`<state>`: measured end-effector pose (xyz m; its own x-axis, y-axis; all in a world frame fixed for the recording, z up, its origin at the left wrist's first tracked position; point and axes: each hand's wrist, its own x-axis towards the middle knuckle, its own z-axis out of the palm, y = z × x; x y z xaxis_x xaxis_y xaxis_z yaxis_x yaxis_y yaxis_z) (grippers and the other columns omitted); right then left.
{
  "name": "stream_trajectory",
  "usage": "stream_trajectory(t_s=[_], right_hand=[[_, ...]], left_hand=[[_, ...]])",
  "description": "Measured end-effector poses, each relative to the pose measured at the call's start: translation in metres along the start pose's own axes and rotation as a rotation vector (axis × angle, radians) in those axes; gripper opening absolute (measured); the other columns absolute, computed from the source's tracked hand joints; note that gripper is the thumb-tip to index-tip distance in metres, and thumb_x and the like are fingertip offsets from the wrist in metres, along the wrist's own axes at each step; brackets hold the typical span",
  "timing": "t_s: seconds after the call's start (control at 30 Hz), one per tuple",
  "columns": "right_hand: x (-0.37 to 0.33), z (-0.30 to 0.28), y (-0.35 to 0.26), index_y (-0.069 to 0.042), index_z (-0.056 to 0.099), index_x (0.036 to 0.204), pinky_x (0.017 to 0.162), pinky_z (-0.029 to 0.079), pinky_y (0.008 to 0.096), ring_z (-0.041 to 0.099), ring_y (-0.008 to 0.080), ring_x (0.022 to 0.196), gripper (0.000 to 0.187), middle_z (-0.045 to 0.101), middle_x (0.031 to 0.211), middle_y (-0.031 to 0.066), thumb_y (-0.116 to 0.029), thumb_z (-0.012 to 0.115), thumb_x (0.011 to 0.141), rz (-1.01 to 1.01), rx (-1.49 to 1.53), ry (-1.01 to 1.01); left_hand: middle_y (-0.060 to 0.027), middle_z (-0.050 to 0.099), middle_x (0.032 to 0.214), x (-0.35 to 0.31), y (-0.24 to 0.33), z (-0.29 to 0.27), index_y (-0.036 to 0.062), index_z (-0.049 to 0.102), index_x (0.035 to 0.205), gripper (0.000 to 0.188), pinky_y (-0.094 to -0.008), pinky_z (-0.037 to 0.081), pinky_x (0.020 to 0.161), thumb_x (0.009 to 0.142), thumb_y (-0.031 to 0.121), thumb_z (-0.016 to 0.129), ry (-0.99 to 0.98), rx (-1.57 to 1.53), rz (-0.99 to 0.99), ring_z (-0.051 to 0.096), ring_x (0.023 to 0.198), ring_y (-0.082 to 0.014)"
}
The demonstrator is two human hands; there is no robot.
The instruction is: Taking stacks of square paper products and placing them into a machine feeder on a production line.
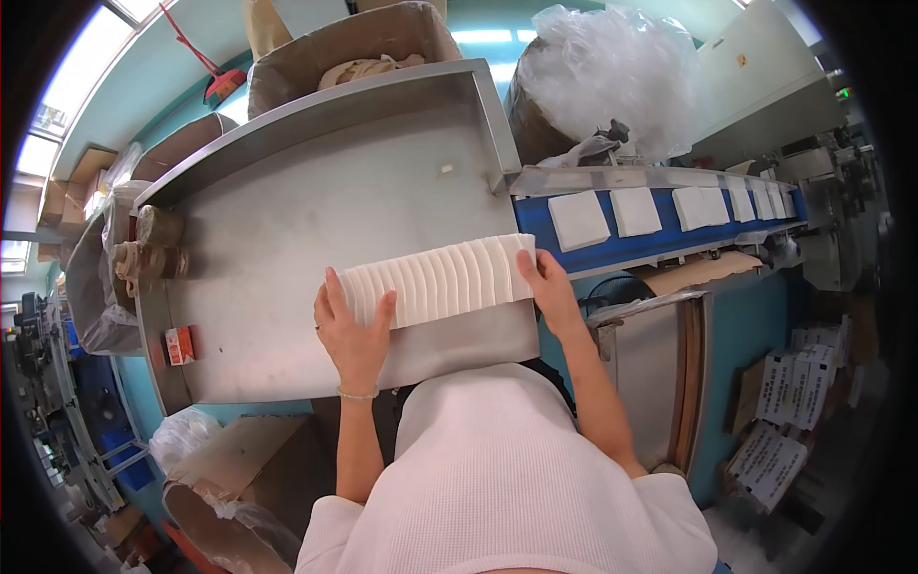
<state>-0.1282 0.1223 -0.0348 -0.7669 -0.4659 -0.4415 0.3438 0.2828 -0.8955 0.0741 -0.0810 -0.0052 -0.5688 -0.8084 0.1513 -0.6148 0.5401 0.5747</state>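
Observation:
A long row of white folded napkins [435,282] lies on the steel table, its layers stacked side by side like ribs. My left hand [354,330] grips the left end, thumb on the near side and fingers on the far side. At the other end, my right hand [552,285] presses its thumb and fingers around the last napkins, close to the table's right edge. Both hands hold the row between them, tilted slightly up to the right. Several flat white napkin piles [579,220] sit spaced along a blue conveyor belt [620,249] to the right.
The steel table [277,249] has raised rims. Jars [153,253] and a small red-and-white box [179,345] stand at its left edge. Beyond it are an open carton [354,57] and a large bag of clear plastic [612,77]. Another carton [239,469] sits below left.

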Motion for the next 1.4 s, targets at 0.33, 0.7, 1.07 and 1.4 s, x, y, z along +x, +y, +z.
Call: stream_trajectory(t_s=[0.33, 0.7, 1.07, 1.4], right_hand=[[-0.011, -0.008, 0.013, -0.002, 0.059, 0.118, 0.071, 0.052, 0.0264, 0.064, 0.0143, 0.085, 0.03, 0.066, 0.102, 0.0057, -0.021, 0.061, 0.096, 0.245, 0.393, -0.076], [-0.013, 0.018, -0.006, -0.002, 0.06, 0.12, 0.077, 0.051, 0.0289, 0.063, 0.0152, 0.086, 0.033, 0.067, 0.102, 0.0062, -0.025, 0.061, 0.097, 0.304, 0.529, -0.199], [-0.009, 0.019, 0.002, -0.001, 0.061, 0.108, 0.069, 0.045, 0.0241, 0.053, 0.0094, 0.079, 0.042, 0.061, 0.091, 0.0026, -0.041, 0.055, 0.1, -0.061, -0.105, -0.07], [-0.001, -0.009, 0.02, -0.002, 0.058, 0.121, 0.082, 0.053, 0.0266, 0.064, 0.0147, 0.095, 0.029, 0.065, 0.108, 0.0071, -0.021, 0.059, 0.098, 0.186, 0.461, 0.043]], left_hand=[[-0.0296, 0.042, 0.138, 0.001, -0.006, 0.0, 0.0024, 0.034, 0.148, 0.09, -0.0518, 0.038, 0.1, 0.082, 0.048, 0.074, 0.05, 0.053, 0.0, 0.044, 0.125, -0.0434], [-0.0292, 0.041, 0.14, -0.002, 0.001, 0.004, 0.0013, 0.033, 0.147, 0.091, -0.0515, 0.037, 0.1, 0.081, 0.047, 0.075, 0.053, 0.089, 0.004, 0.043, 0.127, -0.0431], [-0.0288, 0.037, 0.143, -0.005, 0.013, 0.008, 0.0015, 0.032, 0.148, 0.093, -0.0527, 0.037, 0.1, 0.08, 0.047, 0.076, -0.003, 0.013, 0.035, 0.041, 0.128, -0.0433], [-0.0293, 0.037, 0.144, -0.002, 0.005, 0.007, 0.0015, 0.031, 0.148, 0.095, -0.0533, 0.036, 0.1, 0.079, 0.048, 0.076, 0.003, 0.018, 0.031, 0.04, 0.129, -0.0438]])
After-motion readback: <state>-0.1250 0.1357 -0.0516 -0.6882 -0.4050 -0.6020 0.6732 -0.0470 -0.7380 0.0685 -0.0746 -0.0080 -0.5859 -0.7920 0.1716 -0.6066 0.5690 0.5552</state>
